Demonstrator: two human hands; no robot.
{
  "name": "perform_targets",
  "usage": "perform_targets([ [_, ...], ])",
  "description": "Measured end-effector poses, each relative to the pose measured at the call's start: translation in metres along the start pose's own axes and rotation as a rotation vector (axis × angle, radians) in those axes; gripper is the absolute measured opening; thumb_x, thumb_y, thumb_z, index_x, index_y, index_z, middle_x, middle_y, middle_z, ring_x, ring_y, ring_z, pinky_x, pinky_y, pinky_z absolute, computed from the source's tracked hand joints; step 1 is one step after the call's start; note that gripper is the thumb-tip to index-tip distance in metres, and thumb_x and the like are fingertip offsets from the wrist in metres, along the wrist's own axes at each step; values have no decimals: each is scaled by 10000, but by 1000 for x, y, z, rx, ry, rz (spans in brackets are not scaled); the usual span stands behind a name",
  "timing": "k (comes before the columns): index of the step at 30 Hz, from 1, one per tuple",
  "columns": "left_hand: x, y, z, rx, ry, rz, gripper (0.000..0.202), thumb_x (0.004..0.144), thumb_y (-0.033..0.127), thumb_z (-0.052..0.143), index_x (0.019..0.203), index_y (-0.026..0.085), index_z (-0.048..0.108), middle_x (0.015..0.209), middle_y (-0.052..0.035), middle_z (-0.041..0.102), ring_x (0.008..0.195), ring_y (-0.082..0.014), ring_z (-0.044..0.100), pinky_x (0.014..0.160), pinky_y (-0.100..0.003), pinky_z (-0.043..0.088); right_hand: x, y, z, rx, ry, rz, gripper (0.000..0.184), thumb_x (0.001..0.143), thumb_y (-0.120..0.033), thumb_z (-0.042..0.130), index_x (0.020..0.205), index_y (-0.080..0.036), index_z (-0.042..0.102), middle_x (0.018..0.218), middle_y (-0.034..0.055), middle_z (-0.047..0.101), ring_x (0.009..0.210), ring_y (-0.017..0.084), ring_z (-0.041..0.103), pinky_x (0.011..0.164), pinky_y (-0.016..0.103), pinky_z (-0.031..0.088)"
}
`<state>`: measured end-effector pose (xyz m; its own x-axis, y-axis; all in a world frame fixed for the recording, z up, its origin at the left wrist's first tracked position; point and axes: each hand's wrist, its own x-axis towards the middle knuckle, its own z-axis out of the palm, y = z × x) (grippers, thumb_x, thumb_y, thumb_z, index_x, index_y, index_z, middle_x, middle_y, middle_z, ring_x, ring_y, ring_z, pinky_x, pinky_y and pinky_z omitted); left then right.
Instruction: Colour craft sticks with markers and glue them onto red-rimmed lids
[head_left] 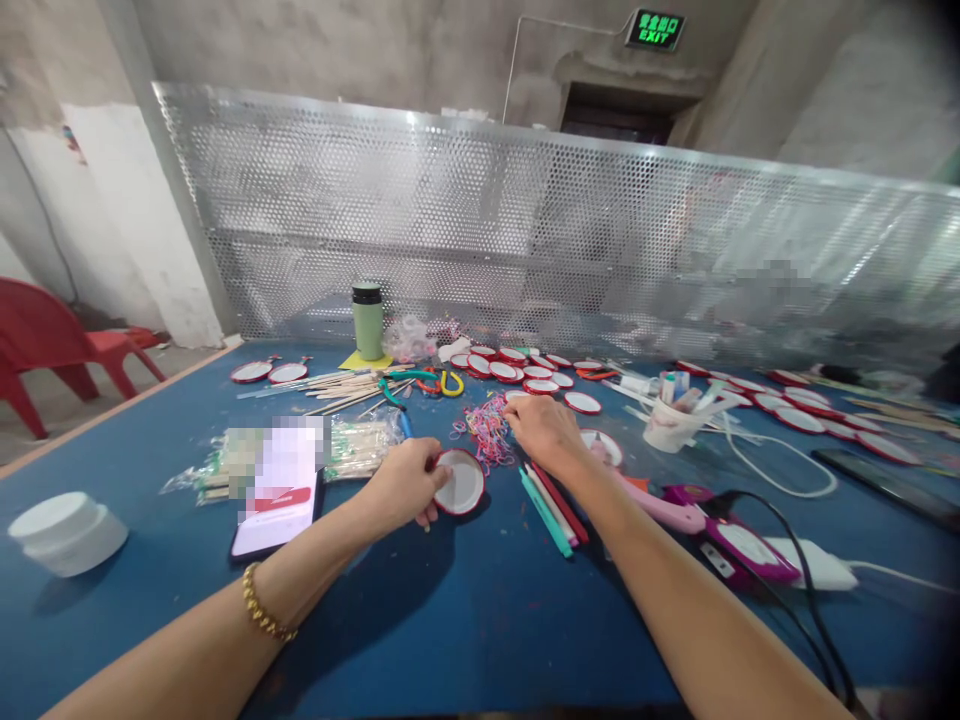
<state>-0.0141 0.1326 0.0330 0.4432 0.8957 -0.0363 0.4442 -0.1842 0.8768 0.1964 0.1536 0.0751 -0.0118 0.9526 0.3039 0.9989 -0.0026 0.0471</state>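
My left hand (pixel 407 485) grips a round white disc with a red rim (pixel 460 482), holding it on the blue table (pixel 465 610). My right hand (pixel 544 430) reaches into a heap of small coloured rubber bands (pixel 486 428), fingers curled down on them; what they pinch I cannot make out. Beside the right wrist lie a few coloured sticks (pixel 553 505), teal, white and red. A gold bead bracelet (pixel 262 605) circles my left wrist.
Many red-rimmed discs (pixel 517 368) lie at the back. A phone (pixel 279 505), bagged wooden sticks (pixel 360 445), pliers (pixel 409 382), a green flask (pixel 367 320), a white cup of tools (pixel 671 420), a pink glue gun (pixel 720 530) with cables, and a white jar (pixel 67 530) surround me.
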Motion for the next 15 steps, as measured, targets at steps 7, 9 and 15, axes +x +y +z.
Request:
perform_targets([
  [7, -2, 6, -2, 54, 30, -4, 179, 885, 120, 438, 720, 190, 434, 429, 38, 531, 352, -136, 573, 306, -179, 430, 2, 3, 12, -53, -87, 14, 247, 934, -273, 515, 1013, -220, 743, 1017, 116, 746, 976, 259, 691, 786, 324, 486],
  [9, -3, 7, -2, 66, 32, -13, 172, 881, 113, 431, 727, 188, 444, 426, 41, 526, 355, -136, 576, 307, -177, 432, 2, 3, 13, -61, -107, 4, 241, 926, -282, 529, 1021, -217, 741, 1027, 118, 744, 985, 259, 689, 793, 323, 489],
  [15, -5, 9, -3, 65, 19, -18, 169, 881, 103, 415, 741, 185, 458, 430, 50, 522, 342, -121, 561, 307, -164, 420, 0, -3, 17, -77, -138, -33, 206, 876, -256, 561, 919, -189, 751, 992, 132, 751, 962, 257, 697, 799, 319, 488],
])
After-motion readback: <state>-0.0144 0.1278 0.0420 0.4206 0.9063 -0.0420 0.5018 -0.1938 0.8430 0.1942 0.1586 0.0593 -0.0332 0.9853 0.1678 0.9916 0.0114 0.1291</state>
